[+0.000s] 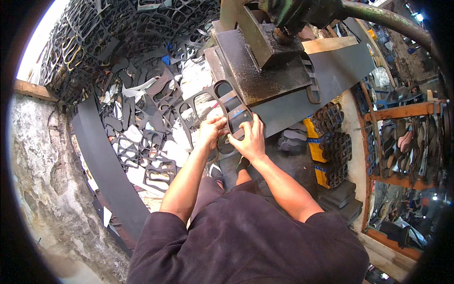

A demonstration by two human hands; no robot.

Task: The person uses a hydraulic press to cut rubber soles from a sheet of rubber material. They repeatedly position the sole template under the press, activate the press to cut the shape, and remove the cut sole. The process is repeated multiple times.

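Observation:
In front of me, just below the press, is a dark sole-shaped cutting die [238, 112] with metal bars across it and blue marks. My right hand [250, 141] has its thumb and fingers closed round the die's near end. Beside it on the left, my left hand [213, 131] is closed at the edge of a black sheet scrap [187, 105] with large cut-out holes. The fingers partly hide where the scrap meets the die. Behind the die stands the heavy metal press block [265, 78], and a long black sheet [288, 110] runs beneath it to the right.
Cut-out scraps [158, 173] cover the left side, with a tall heap of black offcuts [127, 28] behind. A long black strip [106, 156] leans by the stained wall [45, 170]. Stacked black soles with yellow sides [319, 151] and wooden shelves [402, 111] stand on the right.

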